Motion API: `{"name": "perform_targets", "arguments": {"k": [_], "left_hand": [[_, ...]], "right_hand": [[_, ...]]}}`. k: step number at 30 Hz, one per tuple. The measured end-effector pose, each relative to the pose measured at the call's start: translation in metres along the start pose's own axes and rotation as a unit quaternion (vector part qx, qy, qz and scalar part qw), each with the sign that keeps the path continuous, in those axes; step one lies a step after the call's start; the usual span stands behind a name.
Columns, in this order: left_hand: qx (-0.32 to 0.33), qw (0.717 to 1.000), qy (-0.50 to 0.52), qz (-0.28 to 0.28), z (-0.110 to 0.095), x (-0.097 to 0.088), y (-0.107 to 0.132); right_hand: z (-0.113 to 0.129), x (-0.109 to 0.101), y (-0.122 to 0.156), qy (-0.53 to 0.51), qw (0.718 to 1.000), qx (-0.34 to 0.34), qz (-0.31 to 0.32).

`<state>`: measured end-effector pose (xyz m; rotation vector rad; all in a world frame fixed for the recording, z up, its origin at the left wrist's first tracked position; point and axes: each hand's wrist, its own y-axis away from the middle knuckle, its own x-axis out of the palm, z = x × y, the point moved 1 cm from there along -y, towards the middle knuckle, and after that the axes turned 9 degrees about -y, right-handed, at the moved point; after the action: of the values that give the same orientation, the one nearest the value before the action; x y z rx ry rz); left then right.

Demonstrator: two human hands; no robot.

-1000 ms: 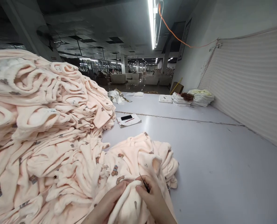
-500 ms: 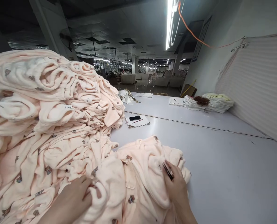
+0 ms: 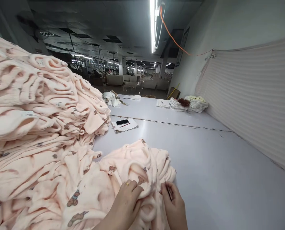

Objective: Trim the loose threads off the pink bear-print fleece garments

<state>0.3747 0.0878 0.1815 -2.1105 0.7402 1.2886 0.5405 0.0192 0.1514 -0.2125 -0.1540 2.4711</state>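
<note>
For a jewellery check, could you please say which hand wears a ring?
The left hand, on the pink garment: it shows a gold ring, the right hand none.

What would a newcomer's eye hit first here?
Probably the big heap of pale pink printed garments filling the left side of the view. Then the bare hands at lower centre: the left hand gripping pink cloth, the right hand holding a small dark tool. Overhead, a bright tube light with an orange cord beside it.
</note>
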Motion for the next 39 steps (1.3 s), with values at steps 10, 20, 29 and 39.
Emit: {"name": "perform_targets", "arguments": {"k": [10,20,29,39], "left_hand": [[0.083,0.967,-0.103,-0.217,-0.004,0.027,0.015],[0.063,0.988,0.075,-0.122,0.009,-0.001,0.032],[-0.197,0.929,0.296,-0.106,0.004,0.007,0.024],[-0.124,0.967,0.112,-0.194,0.002,0.005,0.021]], "right_hand": [[0.029,0.028,-0.020,-0.193,0.964,0.165,0.074],[0.030,0.032,-0.013,-0.314,0.916,0.205,0.146],[-0.001,0.069,0.007,-0.432,0.858,0.242,0.139],[0.031,0.035,0.006,0.022,0.939,-0.283,0.194]]}}
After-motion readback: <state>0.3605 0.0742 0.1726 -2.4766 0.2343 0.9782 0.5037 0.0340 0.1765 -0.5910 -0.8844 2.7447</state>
